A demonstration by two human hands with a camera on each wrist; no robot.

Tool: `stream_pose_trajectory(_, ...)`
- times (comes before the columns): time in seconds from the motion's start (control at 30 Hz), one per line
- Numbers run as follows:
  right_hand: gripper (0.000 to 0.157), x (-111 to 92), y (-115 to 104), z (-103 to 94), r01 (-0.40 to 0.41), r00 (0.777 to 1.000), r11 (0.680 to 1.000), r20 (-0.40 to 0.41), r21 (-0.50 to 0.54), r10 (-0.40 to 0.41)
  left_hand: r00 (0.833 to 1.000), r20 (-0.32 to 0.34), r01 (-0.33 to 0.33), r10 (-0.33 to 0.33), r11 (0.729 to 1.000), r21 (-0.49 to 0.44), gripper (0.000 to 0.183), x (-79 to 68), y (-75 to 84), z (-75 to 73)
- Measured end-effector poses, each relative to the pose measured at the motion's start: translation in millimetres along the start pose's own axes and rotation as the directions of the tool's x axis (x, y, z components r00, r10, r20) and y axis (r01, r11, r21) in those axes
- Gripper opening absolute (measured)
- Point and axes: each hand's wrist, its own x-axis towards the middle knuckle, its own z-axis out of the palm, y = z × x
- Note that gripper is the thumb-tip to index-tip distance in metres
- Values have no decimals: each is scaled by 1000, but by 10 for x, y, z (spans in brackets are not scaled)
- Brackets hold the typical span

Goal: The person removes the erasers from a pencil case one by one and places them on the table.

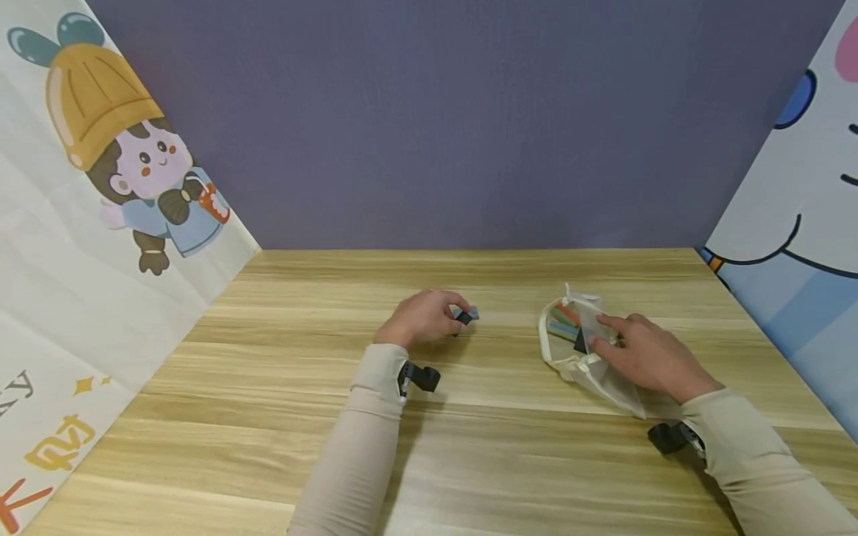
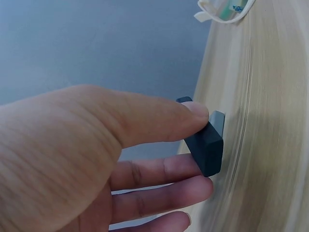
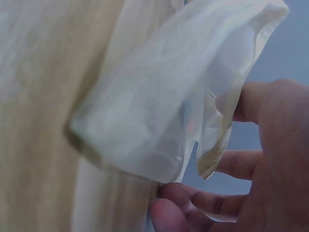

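My left hand [image 1: 429, 316] pinches a small black block [image 2: 208, 150] between the thumb and the fingers, low over the table. Just beyond it lies a grey block [image 2: 218, 122], partly covered by the black one. On the right, my right hand [image 1: 650, 353] holds the edge of a translucent white drawstring pouch [image 3: 130, 121], whose mouth is spread wide. Inside the pouch show a blue strip-shaped piece [image 1: 563, 331], red and green pieces [image 1: 567, 313] and a black piece [image 1: 581, 342]. The pouch fabric hides part of the right fingers.
Both hands work over a wood-grain table [image 1: 268, 387]. A dark grey-purple panel [image 1: 429, 126] rises at its back edge. Printed cloths with cartoon figures stand at the left [image 1: 53, 260] and right [image 1: 804, 223].
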Motion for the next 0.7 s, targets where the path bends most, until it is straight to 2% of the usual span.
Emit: stream_pose_trajectory(0.7, 80, 13, 18, 3, -13, 1000, 1000, 12, -2, 13, 999, 10, 32, -32, 999, -27, 33, -5, -36, 22)
